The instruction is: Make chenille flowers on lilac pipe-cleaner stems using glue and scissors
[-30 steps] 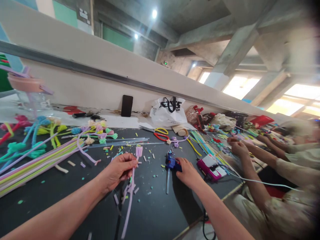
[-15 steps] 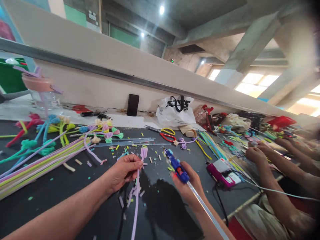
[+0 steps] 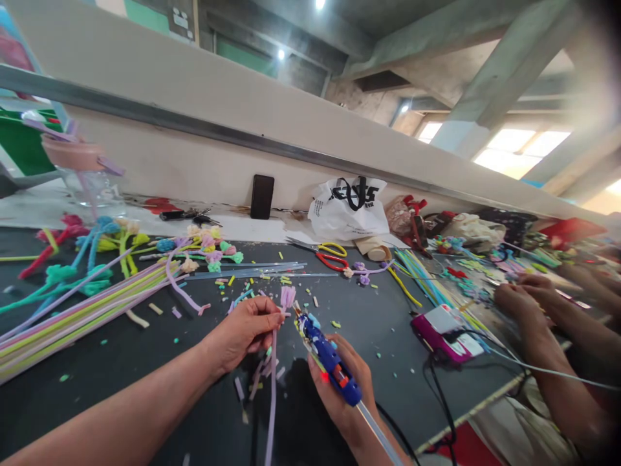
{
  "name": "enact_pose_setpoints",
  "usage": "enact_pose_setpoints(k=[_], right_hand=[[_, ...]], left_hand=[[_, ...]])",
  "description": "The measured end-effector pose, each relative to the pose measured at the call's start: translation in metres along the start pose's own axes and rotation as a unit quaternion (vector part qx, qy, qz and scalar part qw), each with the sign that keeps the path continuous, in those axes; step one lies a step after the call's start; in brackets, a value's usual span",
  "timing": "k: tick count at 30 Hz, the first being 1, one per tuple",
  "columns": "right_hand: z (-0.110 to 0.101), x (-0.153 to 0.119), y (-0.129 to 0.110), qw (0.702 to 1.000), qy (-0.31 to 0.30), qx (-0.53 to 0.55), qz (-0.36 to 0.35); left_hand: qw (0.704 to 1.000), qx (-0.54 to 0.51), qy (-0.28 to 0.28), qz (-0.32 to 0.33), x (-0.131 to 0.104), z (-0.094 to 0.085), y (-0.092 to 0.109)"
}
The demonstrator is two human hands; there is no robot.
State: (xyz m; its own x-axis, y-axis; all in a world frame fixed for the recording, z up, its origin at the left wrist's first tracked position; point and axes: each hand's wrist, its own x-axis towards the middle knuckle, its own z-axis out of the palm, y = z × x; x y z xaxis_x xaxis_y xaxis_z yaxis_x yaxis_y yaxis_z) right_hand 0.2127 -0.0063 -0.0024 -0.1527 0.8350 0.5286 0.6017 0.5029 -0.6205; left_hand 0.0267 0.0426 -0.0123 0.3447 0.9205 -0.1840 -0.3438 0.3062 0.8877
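Observation:
Between thumb and fingertips, my left hand (image 3: 250, 330) pinches a long lilac pipe cleaner (image 3: 272, 401) just below its tufted top (image 3: 288, 298). The rest of the stem hangs down toward me. My right hand (image 3: 342, 382) is wrapped round a blue hot glue gun (image 3: 330, 359), with a clear glue stick (image 3: 381, 433) sticking out of its back end. The gun's nozzle (image 3: 295, 309) points up and left, close beside the tuft; whether it touches, I cannot tell.
Bundled pipe cleaners (image 3: 97, 310) and fuzzy flowers (image 3: 63, 278) lie at left. Scissors (image 3: 332, 254), a phone (image 3: 262, 196) and a white bag (image 3: 347, 210) are along the back. A magenta power strip (image 3: 446, 333) with cables sits right, near a co-worker's hands (image 3: 521, 301). Small offcuts litter the dark table.
My right hand has brought the glue gun left, so its nozzle is now close to the lilac tuft. My left hand still holds the pipe cleaner. The view has shifted slightly.

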Motion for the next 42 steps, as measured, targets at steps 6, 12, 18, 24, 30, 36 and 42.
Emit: enact_pose_setpoints(k=[6,12,18,24,30,36,42], right_hand=[[0.001,0.001,0.003,1.000,-0.001,0.001,0.001],[0.003,0.001,0.006,1.000,0.006,-0.017,-0.001],[0.004,-0.003,0.014,0.999,-0.007,-0.038,-0.017],[0.006,-0.008,0.021,0.998,-0.010,-0.043,-0.037],[0.005,-0.007,0.018,0.998,-0.024,-0.034,-0.048],[0.002,-0.005,0.009,0.999,-0.026,-0.036,-0.005],[0.001,-0.002,0.007,0.999,-0.024,-0.038,-0.008]], left_hand=[[1.000,0.011,0.002,-0.006,-0.001,0.002,0.001],[1.000,0.009,0.005,-0.011,-0.003,0.005,0.004],[1.000,0.010,0.000,-0.005,-0.003,0.004,0.003],[1.000,0.011,-0.002,-0.002,-0.003,0.004,0.003],[1.000,0.009,-0.009,0.000,-0.002,0.002,0.001],[1.000,0.008,-0.003,-0.002,-0.002,0.002,0.002],[1.000,0.014,-0.005,0.006,-0.001,0.003,0.001]])
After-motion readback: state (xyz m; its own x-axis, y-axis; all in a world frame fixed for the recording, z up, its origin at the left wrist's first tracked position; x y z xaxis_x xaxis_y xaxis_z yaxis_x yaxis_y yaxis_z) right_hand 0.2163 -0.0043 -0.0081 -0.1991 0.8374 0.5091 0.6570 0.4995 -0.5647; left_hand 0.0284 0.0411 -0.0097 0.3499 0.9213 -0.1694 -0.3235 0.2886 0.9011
